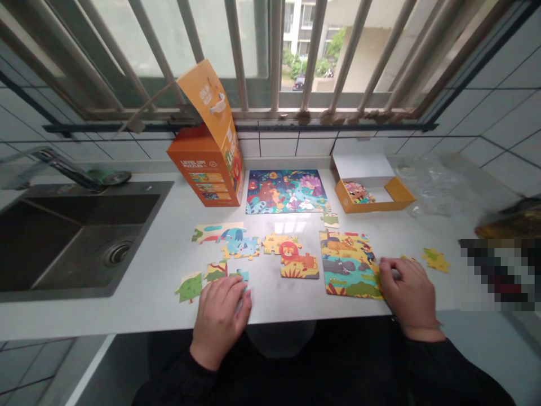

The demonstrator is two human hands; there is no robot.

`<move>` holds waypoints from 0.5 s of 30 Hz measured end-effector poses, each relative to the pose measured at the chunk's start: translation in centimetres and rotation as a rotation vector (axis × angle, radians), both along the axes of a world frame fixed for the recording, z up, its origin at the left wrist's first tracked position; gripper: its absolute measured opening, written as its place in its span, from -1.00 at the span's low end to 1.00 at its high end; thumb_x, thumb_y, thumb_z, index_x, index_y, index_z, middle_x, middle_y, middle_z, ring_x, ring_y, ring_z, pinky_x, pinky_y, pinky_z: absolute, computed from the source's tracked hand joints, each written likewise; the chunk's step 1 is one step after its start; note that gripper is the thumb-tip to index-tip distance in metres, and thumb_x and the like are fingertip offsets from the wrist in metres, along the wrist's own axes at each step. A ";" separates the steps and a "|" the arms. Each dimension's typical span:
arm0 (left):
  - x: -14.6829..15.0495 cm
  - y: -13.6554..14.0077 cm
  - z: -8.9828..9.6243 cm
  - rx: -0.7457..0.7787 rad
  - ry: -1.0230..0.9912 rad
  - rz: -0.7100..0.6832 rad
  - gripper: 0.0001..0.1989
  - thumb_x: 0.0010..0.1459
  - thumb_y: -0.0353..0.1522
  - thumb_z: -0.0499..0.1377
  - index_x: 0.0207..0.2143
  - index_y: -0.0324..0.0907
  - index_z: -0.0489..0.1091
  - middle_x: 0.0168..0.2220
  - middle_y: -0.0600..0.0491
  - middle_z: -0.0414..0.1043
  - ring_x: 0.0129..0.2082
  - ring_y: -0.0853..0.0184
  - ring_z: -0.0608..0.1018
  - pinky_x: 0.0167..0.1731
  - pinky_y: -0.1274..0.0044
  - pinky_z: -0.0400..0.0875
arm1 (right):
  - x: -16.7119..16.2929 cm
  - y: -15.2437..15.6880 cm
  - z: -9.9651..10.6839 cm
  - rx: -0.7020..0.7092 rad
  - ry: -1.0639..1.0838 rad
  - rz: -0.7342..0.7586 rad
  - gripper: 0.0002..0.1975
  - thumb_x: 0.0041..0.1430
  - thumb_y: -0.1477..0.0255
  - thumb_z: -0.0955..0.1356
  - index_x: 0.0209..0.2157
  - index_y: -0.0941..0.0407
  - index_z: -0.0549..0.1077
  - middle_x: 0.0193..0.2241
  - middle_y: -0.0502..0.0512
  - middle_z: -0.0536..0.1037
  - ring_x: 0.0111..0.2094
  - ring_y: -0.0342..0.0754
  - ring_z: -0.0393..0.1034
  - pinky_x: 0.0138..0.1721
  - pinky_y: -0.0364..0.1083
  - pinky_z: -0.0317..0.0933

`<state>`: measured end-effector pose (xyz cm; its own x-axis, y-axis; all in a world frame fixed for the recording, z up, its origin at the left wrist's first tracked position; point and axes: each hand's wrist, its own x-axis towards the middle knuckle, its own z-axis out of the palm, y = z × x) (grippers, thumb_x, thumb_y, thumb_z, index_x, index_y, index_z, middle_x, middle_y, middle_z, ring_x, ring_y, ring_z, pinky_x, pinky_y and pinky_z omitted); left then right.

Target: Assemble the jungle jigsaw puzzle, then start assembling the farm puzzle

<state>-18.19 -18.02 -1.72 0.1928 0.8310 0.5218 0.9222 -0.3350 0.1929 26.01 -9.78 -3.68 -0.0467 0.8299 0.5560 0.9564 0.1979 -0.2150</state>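
On the glossy white countertop [274,301], right of centre, a joined, four-sided cardboard puzzle of leopard and hippo [347,265], with the bare right hand [409,290] loosely curled at its right edge and the bare left hand [220,316] half-curled beside a small blue cardboard piece [242,274], both too hidden to tell pinching from resting. To its left, orange-lion cardboard pieces [299,263], then blue-elephant pieces [237,243]; farther back, a dark-blue rectangular animal puzzle [287,192], a tall orange cardboard box [205,166] and an open yellow cardboard box [377,206].
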 end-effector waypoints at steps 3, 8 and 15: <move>-0.1 0.1 0.0 -0.014 0.014 0.005 -0.90 0.43 -0.40 0.20 -0.10 -0.14 0.53 -0.03 -0.09 0.67 -0.02 0.07 0.65 0.04 0.21 0.44 | 0.0 0.0 0.0 -0.009 0.008 0.003 -0.70 0.49 0.30 0.29 -0.38 0.02 0.43 -0.41 0.13 0.57 -0.30 0.11 0.42 -0.15 0.05 0.24; 0.4 0.0 0.1 0.008 0.005 -0.031 -0.91 0.42 -0.42 0.22 -0.09 -0.13 0.52 0.00 -0.10 0.67 -0.01 0.05 0.65 0.10 0.16 0.46 | 0.4 0.1 -0.5 -0.008 0.029 -0.016 -0.72 0.49 0.31 0.28 -0.35 0.03 0.46 -0.38 0.14 0.58 -0.27 0.11 0.44 -0.12 0.06 0.26; 6.5 2.2 0.3 -0.195 0.089 -0.289 -0.60 0.43 -0.47 0.13 0.26 -0.10 0.47 0.47 -0.17 0.33 0.43 0.00 0.41 0.39 0.06 0.35 | 0.2 0.5 -0.2 -0.118 0.122 0.197 -0.70 0.55 0.32 0.24 0.09 0.07 0.55 0.10 0.27 0.65 0.15 0.17 0.53 0.24 0.18 0.34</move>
